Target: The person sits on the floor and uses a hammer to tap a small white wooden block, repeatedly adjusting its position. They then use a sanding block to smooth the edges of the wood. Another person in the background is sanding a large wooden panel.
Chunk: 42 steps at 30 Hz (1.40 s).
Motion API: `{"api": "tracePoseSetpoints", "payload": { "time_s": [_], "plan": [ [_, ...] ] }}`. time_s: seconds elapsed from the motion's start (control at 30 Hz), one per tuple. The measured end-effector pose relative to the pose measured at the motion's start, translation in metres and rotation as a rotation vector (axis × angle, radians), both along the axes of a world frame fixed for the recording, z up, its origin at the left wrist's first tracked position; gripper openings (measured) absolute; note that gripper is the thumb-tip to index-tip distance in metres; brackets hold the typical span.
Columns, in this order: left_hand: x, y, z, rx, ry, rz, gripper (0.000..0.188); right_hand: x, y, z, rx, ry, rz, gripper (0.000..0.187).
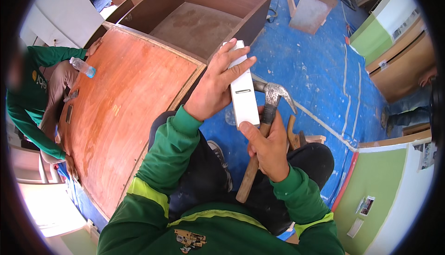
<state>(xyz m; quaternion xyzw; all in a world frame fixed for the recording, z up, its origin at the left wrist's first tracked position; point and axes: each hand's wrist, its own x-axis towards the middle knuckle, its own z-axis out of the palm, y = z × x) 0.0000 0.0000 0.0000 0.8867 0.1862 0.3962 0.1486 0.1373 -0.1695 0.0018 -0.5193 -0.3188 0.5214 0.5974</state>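
A block-shaped hand plane [244, 107] is tilted up before me, its flat white face with a narrow dark slot turned toward me. My left hand [218, 81] grips its upper part, fingers lying over the edge and face. In my right hand [270, 146] is a claw hammer [273, 95] with a worn metal head and wooden handle. The head is up beside the plane; the handle slants down to the left. My right thumb presses the plane's lower end. Fingers behind the plane and the hammer are partly hidden.
To the left lies a large reddish wooden panel [125, 102] with a water bottle [83, 67]. A co-worker in a green sleeve [34, 125] has both hands at its edge. An open brown cabinet [199, 23] lies beyond. Blue sheeting [320, 69] covers the floor. A curved wooden handle [292, 132] shows near my right knee.
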Motion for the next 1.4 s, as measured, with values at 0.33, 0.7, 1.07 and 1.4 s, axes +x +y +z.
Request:
{"api": "tracePoseSetpoints", "payload": {
  "time_s": [0.33, 0.7, 1.07, 1.4],
  "plan": [
    [0.007, -0.005, -0.015, -0.266, 0.074, -0.117, 0.056, 0.007, 0.000, 0.000, 0.092, 0.075, -0.058, 0.038],
    [0.025, -0.012, -0.042, -0.430, 0.029, -0.204, 0.055, 0.016, -0.002, 0.005, 0.125, 0.201, -0.107, 0.035],
    [0.025, -0.013, -0.044, -0.457, 0.009, -0.208, 0.055, 0.016, -0.002, 0.007, 0.102, 0.176, -0.095, 0.035],
    [0.025, -0.015, -0.039, -0.484, 0.018, -0.214, 0.056, 0.016, -0.002, 0.006, 0.113, 0.184, -0.094, 0.033]
  ]
}}
